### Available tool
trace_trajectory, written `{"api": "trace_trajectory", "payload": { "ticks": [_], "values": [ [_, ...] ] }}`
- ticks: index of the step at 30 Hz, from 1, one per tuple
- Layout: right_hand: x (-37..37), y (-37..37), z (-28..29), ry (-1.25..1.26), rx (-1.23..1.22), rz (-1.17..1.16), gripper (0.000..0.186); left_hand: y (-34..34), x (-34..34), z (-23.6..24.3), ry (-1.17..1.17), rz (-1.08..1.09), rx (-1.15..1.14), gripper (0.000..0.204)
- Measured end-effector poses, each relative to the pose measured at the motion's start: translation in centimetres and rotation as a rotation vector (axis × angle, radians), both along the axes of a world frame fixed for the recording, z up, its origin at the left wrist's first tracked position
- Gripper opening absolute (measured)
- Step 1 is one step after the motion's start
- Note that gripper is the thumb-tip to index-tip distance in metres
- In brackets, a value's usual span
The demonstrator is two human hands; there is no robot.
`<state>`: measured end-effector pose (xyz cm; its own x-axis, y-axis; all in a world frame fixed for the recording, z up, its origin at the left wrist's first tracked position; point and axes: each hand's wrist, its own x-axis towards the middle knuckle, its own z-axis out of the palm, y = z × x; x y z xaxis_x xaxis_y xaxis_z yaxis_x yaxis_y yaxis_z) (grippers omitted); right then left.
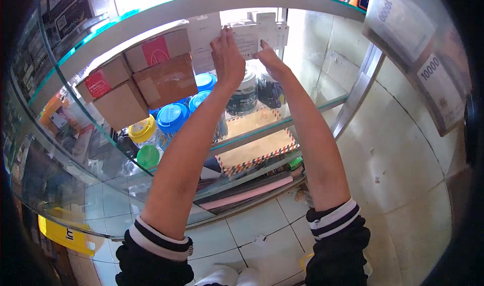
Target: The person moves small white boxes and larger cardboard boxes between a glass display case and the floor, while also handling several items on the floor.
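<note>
Both my arms reach into a glass display case. My left hand [228, 59] rests against the white boxes [244, 40] on the upper shelf, its fingers stretched upward over their front. Just to its right, my right hand [272, 64] has the index finger extended to a box face and the thumb apart. Beside my left hand stands a taller white carton [201, 44]. A small white box [264, 17] sits on top of the row. Neither hand is wrapped round a box.
Brown cardboard boxes [164, 81] stand left on the glass shelf. Below are jars with blue lids [173, 115], a yellow-lidded jar [142, 129], dark-filled tubs [242, 97] and envelopes [254, 134]. A glass shelf edge [282, 122] crosses under my arms. A metal frame post [360, 89] borders the right.
</note>
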<state>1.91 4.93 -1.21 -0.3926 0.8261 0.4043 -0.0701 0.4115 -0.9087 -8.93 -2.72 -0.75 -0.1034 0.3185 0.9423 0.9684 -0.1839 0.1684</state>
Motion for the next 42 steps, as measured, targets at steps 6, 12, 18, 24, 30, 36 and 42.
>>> {"api": "trace_trajectory", "payload": {
  "ticks": [6, 12, 18, 24, 30, 36, 42],
  "values": [
    [-0.2, 1.6, -0.7, -0.024, -0.033, 0.019, 0.061, -1.3, 0.1, 0.2, 0.032, 0.164, -0.146, 0.061],
    [-1.3, -0.1, -0.2, -0.007, -0.042, -0.143, 0.057, -1.7, -0.9, -0.3, 0.029, 0.198, -0.170, 0.060],
    [-0.4, 0.1, -0.3, 0.085, 0.026, -0.164, 0.059, -1.2, -0.8, -0.5, 0.020, 0.141, -0.146, 0.059],
    [0.7, 0.1, -1.1, -0.165, 0.286, -0.383, 0.045, -0.8, 0.3, -0.7, -0.076, 0.007, -0.072, 0.058],
    [3.0, -5.7, 0.3, -0.145, 0.305, -0.445, 0.046, -2.3, 1.8, 0.7, -0.295, -0.263, 0.022, 0.050],
    [6.7, -13.8, 2.0, -0.181, 0.342, -0.608, 0.045, -6.9, 5.2, 2.2, -0.596, -0.641, 0.091, 0.044],
    [9.0, -24.7, 2.2, -0.226, 0.369, -0.803, 0.042, -14.2, 7.8, 1.2, -0.664, -0.866, 0.065, 0.047]
  ]
}}
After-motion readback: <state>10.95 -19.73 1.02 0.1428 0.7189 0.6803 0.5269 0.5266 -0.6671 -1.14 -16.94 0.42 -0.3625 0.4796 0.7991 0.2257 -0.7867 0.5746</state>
